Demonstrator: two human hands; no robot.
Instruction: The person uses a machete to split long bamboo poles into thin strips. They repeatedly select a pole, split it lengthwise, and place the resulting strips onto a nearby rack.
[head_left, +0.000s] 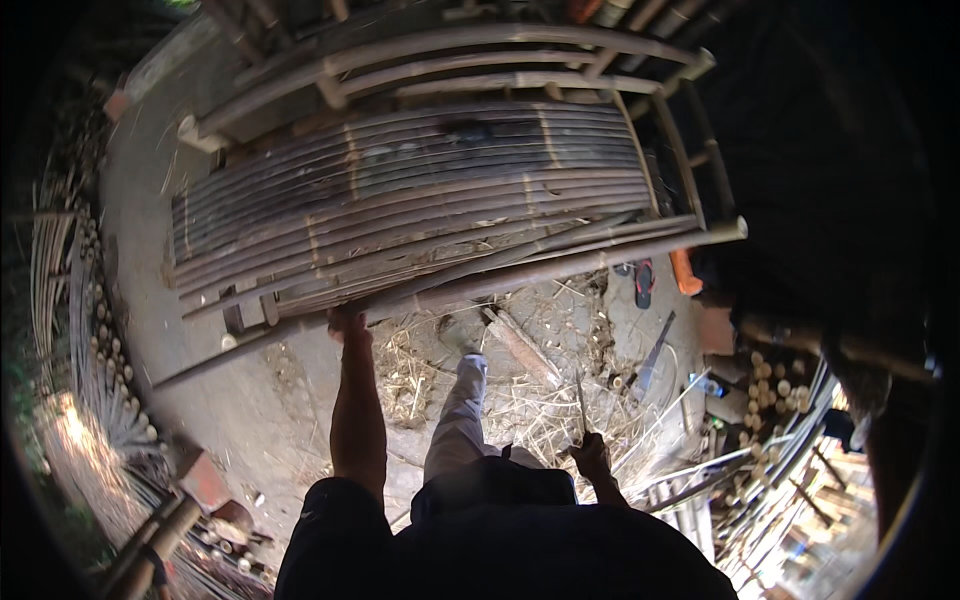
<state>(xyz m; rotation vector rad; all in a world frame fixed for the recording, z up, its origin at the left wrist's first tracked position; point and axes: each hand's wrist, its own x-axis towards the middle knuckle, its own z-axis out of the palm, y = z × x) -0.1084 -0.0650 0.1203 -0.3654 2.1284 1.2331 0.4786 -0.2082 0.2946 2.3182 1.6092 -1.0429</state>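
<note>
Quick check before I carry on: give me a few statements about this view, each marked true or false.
1. The right hand holds a knife. True.
2. The left hand is empty. False: it grips a long dark strip.
3. A dark sandal lies on the ground near the right end of the bamboo bench. True.
4. The bench seat is one smooth sheet. False: it is many slats laid side by side.
</note>
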